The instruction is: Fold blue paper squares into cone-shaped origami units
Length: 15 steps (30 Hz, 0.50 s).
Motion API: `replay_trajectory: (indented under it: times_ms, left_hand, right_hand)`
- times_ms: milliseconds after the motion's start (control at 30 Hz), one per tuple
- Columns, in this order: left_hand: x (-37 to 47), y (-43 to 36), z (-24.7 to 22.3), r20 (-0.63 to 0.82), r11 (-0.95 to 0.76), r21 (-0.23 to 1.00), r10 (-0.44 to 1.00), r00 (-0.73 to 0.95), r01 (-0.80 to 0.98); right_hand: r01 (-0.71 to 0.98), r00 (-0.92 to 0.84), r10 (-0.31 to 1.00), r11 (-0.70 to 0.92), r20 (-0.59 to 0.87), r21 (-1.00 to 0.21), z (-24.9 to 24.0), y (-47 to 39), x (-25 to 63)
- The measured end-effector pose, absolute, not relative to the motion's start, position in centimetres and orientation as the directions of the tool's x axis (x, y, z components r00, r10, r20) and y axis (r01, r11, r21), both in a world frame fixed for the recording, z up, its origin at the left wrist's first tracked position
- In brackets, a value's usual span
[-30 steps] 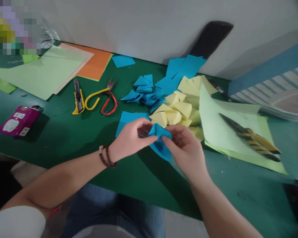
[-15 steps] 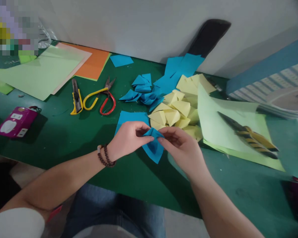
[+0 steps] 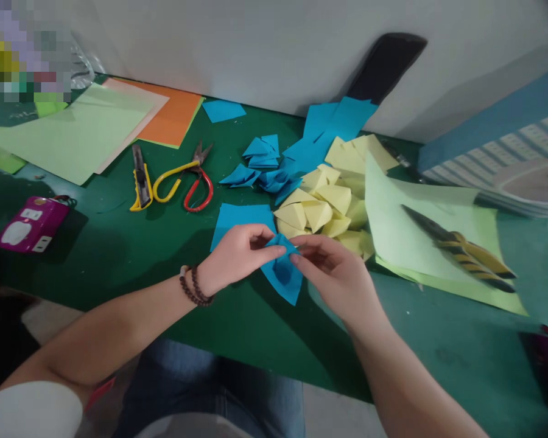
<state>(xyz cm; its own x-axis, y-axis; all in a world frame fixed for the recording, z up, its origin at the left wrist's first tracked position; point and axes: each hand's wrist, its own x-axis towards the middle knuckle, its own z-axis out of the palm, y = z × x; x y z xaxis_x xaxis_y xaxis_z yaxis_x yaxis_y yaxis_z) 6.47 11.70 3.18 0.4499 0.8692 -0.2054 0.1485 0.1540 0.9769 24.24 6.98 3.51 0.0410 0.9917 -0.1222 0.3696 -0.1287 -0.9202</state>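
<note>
Between my two hands is a piece of blue paper (image 3: 284, 277), partly folded, its pointed end hanging toward me. My left hand (image 3: 237, 250) pinches its upper left side, thumb on top. From the right, my right hand (image 3: 331, 267) pinches the upper right side between thumb and fingers; the other fingertips are partly hidden. Flat blue sheets (image 3: 242, 222) lie just behind my left hand. Beyond my hands sits a heap of folded yellow paper pieces (image 3: 319, 210), and behind it several folded blue pieces (image 3: 265, 161).
Left of centre lie a yellow-handled cutter (image 3: 141, 179) and red-and-yellow scissors (image 3: 189, 179). Pliers (image 3: 459, 246) rest on light green paper (image 3: 406, 207) at right. A purple box (image 3: 33, 224) stands at left, near green and orange sheets (image 3: 171, 115). A wall (image 3: 237, 48) bounds the green table.
The blue paper's lower point has shifted slightly down and right, and my left thumb has slid a little rightward over it. Both hands keep their grip. A dark shape has appeared at the left edge.
</note>
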Motion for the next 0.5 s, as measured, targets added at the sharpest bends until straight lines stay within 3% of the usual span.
replay_trajectory:
  times_ms: [200,500]
  left_hand:
    - [6.39,11.77,3.28,-0.137,0.091,0.988,0.887,0.441,0.124]
    - [6.41,11.95,3.88,-0.183,0.182,0.982,0.878,0.443,0.047]
  right_hand:
    - [0.351,0.012,0.993,-0.112,-0.115,-0.930,3.63,7.00,24.23]
    - [0.318,-0.014,0.994,-0.100,-0.110,-0.943,3.78,6.93,24.27]
